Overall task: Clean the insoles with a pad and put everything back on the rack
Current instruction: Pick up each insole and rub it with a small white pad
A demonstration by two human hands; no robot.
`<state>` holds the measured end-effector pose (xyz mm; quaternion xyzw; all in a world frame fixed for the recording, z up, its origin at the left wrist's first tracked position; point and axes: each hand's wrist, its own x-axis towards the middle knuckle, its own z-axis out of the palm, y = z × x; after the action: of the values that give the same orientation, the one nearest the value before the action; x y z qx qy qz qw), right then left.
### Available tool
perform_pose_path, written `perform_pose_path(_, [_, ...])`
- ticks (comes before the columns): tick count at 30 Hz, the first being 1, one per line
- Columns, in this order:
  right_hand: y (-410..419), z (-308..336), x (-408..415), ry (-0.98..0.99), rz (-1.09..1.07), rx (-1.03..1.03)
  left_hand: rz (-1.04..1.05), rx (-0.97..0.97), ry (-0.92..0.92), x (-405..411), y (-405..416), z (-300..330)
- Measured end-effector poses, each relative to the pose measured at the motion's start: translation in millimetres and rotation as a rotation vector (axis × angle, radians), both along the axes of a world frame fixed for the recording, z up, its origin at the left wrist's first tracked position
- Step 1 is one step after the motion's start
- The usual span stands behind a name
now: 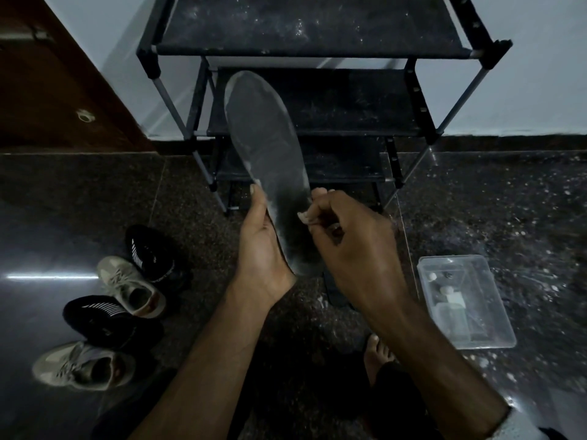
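A grey insole (pixel 265 147) stands nearly upright in the middle of the frame, toe end up and leaning toward the upper left, in front of the black shoe rack (pixel 311 49). The left hand (pixel 259 246) holds the insole's lower, heel part from the left side, palm cupped under its edge and thumb laid along the rim. The right hand (pixel 352 246) has its fingers curled and pinches a small pale pad (pixel 305 216), which touches the insole's surface near its right edge, just above the heel. A second dark insole (pixel 336 290) lies on the floor below the hands, mostly hidden by the right wrist.

The rack fills the upper centre of the frame, its fabric shelves dusty and speckled white. On the dark speckled floor (pixel 476 201) at the lower left sit four shoes in a loose row: a black sneaker (pixel 152 254), a beige sneaker (pixel 130 285), another black sneaker (pixel 104 319) and another beige sneaker (pixel 79 365). At the right, a clear plastic container (pixel 465 301) rests on the floor, holding a small bottle and some small pale pieces. A bare foot (pixel 378 354) shows at the bottom centre, between the forearms.
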<state>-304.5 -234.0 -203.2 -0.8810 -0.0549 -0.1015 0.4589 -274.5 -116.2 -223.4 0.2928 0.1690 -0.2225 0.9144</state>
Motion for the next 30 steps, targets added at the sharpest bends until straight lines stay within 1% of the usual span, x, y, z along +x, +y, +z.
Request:
perform_pose_path(2, [7, 0, -3, -0.025, 0.057, -0.064, 0.001, 0.046, -0.003, -1, 0, 1])
perform_pose_path(6, [20, 3, -8, -0.041, 0.184, -0.095, 0.051, 0.113, -0.015, -1, 3, -1])
perform_pose_path(8, [16, 2, -6, -0.042, 0.16, -0.115, 0.045, 0.105, -0.014, -1, 3, -1])
perform_pose_path(11, [2, -1, 0, -0.035, 0.011, -0.125, -0.011, 0.051, -0.004, -2, 2, -1])
perform_pose_path(13, [-3, 0, 2, -0.025, -0.042, -0.12, -0.034, 0.063, -0.017, -2, 3, 0])
perform_pose_path(15, [1, 2, -1, -0.005, 0.008, -0.112, -0.008, 0.05, 0.0, -1, 3, 1])
perform_pose_path(19, [15, 9, -8, 0.075, 0.21, -0.064, 0.073, 0.07, -0.007, 0, 4, 0])
perform_pose_path(21, [13, 8, -6, 0.075, 0.191, -0.055, 0.073, 0.05, 0.004, 0, 4, 0])
perform_pose_path(24, [0, 3, 0, 0.048, 0.066, -0.068, 0.021, 0.003, 0.024, 1, 6, 3])
perform_pose_path(26, [-3, 2, 0, 0.06, 0.044, -0.08, -0.01, -0.003, 0.014, 0, 7, 4])
perform_pose_path(28, [2, 5, -3, 0.078, 0.101, -0.07, 0.005, 0.022, 0.007, 1, 7, 3])
perform_pose_path(30, [9, 9, -7, 0.103, 0.202, -0.047, 0.062, 0.054, 0.006, 2, 7, 1])
